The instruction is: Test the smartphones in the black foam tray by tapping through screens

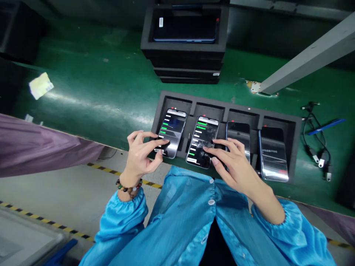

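Several smartphones lie face up in a row in a black foam tray (177,95). My left hand (141,153) is at the leftmost smartphone (175,129), a fingertip on its lit screen, which lists white and green text lines. On the second smartphone (206,129), also lit with a list, rest fingertips of my right hand (233,162). Fingers of both hands are spread and hold nothing. Partly behind my right hand is the third smartphone (240,131), its screen dark. The rightmost smartphone (274,151) shows a dark screen with a line of text and a small red mark.
Beyond the tray stands a stack of black foam trays (188,59), with a smartphone (185,29) in the top one. Black cables (316,129) and a blue pen-like tool (327,126) lie right. A grey metal post (305,55) rises nearby. Yellow paper (41,85) lies left.
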`<control>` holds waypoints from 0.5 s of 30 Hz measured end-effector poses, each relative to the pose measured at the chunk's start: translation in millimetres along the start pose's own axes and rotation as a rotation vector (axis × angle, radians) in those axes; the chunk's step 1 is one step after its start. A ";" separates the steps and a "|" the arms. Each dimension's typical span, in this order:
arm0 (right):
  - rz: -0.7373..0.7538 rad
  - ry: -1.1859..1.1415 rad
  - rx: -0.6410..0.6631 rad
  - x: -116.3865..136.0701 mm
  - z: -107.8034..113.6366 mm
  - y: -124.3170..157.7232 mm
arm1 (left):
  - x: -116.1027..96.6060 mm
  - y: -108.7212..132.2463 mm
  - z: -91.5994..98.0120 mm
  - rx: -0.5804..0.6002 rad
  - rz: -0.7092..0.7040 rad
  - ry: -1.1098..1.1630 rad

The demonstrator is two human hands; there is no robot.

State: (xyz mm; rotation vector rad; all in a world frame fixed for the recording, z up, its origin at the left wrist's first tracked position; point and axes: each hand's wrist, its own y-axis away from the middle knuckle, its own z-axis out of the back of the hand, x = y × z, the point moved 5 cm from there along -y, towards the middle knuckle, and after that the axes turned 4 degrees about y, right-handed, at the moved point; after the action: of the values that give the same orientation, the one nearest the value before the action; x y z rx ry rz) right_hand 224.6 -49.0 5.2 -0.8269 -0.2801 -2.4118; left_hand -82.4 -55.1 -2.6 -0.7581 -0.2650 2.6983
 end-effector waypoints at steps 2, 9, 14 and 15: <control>-0.002 0.004 -0.006 0.5 -0.2 0.7 | 0.6 0.7 -0.3 0.012 0.022 -0.008; -0.083 0.063 -0.050 -9.2 1.7 -3.7 | 1.2 -0.7 -4.1 0.006 0.029 0.008; -0.120 0.089 -0.090 -17.5 4.5 -13.1 | 0.6 -7.7 -7.2 0.018 0.027 0.021; -0.126 0.084 -0.091 -18.8 4.8 -14.8 | 0.8 -9.1 -7.9 0.023 0.031 0.016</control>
State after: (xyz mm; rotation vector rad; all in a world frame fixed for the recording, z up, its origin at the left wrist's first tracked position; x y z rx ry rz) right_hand 230.6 -26.7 -2.9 -0.7656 -0.1961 -2.5865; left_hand -76.5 -45.6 -7.2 -0.7831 -0.2200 2.7185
